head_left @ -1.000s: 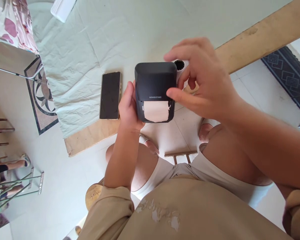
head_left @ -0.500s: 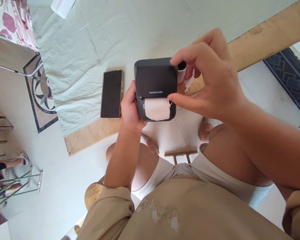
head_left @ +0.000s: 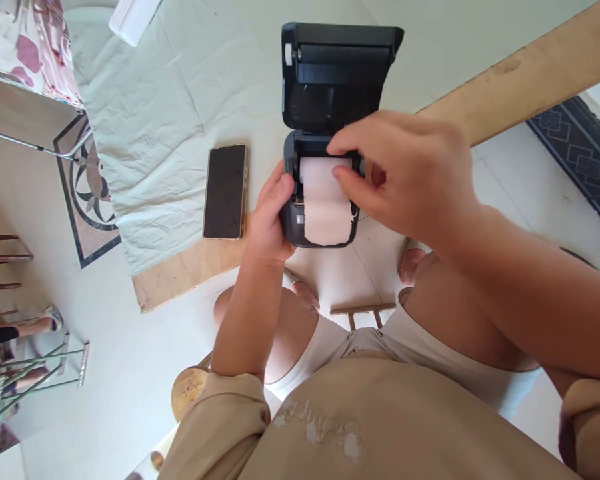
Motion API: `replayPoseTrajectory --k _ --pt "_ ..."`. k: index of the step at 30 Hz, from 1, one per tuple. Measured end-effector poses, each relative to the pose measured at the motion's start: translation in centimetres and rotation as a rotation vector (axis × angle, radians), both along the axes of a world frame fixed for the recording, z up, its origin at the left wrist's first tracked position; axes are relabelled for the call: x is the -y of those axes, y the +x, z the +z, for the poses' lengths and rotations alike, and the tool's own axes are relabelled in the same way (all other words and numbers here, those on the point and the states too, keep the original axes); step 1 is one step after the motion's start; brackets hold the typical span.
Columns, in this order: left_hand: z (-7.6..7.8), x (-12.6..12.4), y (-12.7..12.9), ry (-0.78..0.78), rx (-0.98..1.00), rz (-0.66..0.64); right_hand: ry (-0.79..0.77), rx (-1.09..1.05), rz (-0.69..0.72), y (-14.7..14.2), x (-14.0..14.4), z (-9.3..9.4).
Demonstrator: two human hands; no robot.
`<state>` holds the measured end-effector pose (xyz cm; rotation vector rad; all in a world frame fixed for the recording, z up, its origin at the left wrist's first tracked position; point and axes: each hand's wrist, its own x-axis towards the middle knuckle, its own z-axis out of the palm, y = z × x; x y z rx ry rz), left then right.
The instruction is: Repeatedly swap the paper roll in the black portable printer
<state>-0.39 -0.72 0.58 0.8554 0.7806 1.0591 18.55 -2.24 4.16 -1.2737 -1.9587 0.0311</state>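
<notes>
My left hand is wrapped around the left side of a small black label printer, its thumb on the edge. The printer's lid stands raised, with a roller across its inner side. Inside lies a white paper roll; its loose end, torn at the edge, hangs over the front. My right hand reaches in from the right, thumb on the paper and index finger at the roll's far side. Its other fingers are curled and partly hidden.
A phone lies face up on the pale green cloth, left of the printer. A white object lies at the top left. The bare wooden table edge runs below the cloth. A wooden stool and another person's leg are at left.
The printer's lid has swung up and back, exposing the paper roll. My right hand has moved from the closed lid to the roll, while my left hand still holds the printer.
</notes>
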Motion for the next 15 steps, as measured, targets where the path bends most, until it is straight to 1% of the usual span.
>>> replayPoseTrajectory --k 2,4,6,8,9,11,13,14,15 --pt "0.2 0.1 0.2 0.009 -0.003 0.013 -0.045 0.16 -0.022 0.1 0.0 -0.3" --pt "0.5 0.2 0.3 0.015 -0.04 0.029 -0.097 0.239 -0.021 0.1 0.0 -0.6" --pt "0.6 0.2 0.4 0.022 -0.081 0.016 -0.111 0.258 -0.022 0.1 0.0 -0.7" --pt "0.6 0.2 0.4 0.035 -0.093 -0.017 -0.107 0.231 -0.028 0.2 0.1 -0.4" --pt "0.6 0.1 0.3 0.045 -0.086 -0.03 -0.112 0.194 -0.008 0.3 0.2 -0.2" --pt "0.4 0.1 0.1 0.049 -0.05 -0.036 -0.17 0.052 0.09 0.6 0.5 0.6" --pt "0.1 0.1 -0.2 0.03 -0.02 -0.003 -0.266 -0.196 0.235 1.2 0.7 1.6" --pt "0.0 0.1 -0.3 0.014 -0.015 0.017 -0.296 -0.35 0.267 1.7 0.6 1.9" --pt "-0.1 0.0 -0.4 -0.002 -0.014 0.038 -0.304 -0.495 0.26 2.2 0.3 2.1"
